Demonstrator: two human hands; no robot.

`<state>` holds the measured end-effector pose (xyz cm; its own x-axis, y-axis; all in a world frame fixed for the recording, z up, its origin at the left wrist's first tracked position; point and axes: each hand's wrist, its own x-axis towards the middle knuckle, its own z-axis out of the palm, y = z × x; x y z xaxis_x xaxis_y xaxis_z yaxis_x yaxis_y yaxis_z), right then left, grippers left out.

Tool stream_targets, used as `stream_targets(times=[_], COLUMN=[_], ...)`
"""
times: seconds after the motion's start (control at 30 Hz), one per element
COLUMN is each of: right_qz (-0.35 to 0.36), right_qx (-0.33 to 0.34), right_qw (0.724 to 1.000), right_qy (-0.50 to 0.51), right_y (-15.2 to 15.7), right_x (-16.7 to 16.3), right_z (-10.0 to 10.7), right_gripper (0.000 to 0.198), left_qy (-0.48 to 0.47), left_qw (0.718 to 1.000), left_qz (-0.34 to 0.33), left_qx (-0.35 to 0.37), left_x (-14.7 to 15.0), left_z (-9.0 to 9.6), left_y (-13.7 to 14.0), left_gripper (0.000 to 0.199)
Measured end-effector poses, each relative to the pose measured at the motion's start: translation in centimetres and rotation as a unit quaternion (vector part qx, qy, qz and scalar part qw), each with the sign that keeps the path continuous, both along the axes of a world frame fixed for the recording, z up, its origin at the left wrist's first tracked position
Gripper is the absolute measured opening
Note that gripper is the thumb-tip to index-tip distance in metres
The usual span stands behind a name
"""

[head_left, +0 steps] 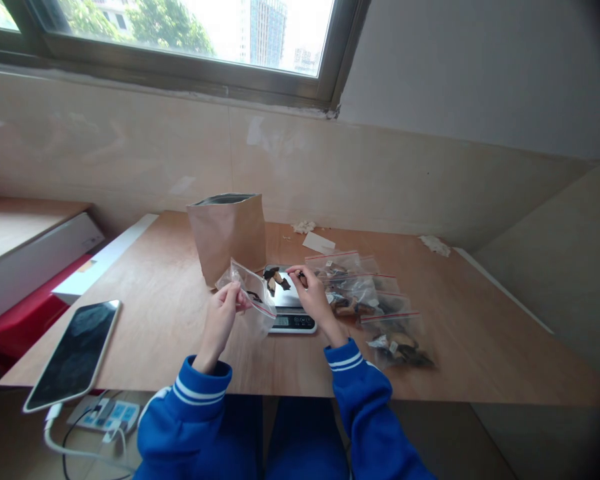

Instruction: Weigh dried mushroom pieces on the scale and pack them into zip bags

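My left hand (223, 308) pinches a clear zip bag (247, 281) with a red seal line, held tilted beside the scale. Some dark bits show in or behind its plastic. On the steel plate of the digital kitchen scale (291, 298) lie dark brown dried pieces with pale sides (277, 279), perhaps dried mushroom slices. Over the plate's right side, my right hand (309, 291) is closed with fingertips together around a small dark piece, mostly hidden by the fingers. The scale's display faces me, its digits too small to read.
An open brown paper bag (230, 233) stands behind the left hand. Several filled zip bags (353, 293) lie right of the scale, one nearer bag (400, 343) closest to the edge. A phone (75, 353) with a white cable overhangs the left edge. A white card (319, 243) lies behind.
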<state>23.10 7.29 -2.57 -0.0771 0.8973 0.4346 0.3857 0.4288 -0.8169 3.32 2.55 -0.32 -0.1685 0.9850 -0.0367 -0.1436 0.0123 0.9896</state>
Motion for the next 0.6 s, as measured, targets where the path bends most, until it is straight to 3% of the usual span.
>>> stream_targets(times=[0.13,0.2,0.3,0.47,0.6], right_qz=[0.066,0.101,0.098,0.052,0.027], right_qx=[-0.085,-0.127,-0.158,-0.087,-0.025], right_qw=[0.981,0.975,0.981,0.991,0.992], right_qy=[0.162,0.150,0.053,-0.086,-0.124], right_y=[-1.9,-2.3,-2.2,-1.7,-1.3], right_x=[-2.7,-3.6,-4.2,-5.2,-6.0], right_z=[4.5,6.0,6.9,6.8,6.6], right_gripper=[0.029,0.027,0.020,0.017,0.016], left_qy=[0.033,0.048,0.063,0.046,-0.004], left_qw=[0.999,0.997,0.995,0.995,0.998], left_qz=[-0.015,-0.016,-0.023,-0.043,-0.042], left_qx=[0.030,0.051,0.076,0.080,0.046], left_x=[0.6,0.8,0.9,1.0,1.0], left_z=[-0.3,-0.5,-0.8,-0.7,-0.6], left_y=[0.1,0.1,0.0,-0.4,-0.4], left_gripper=[0.043,0.044,0.045,0.047,0.049])
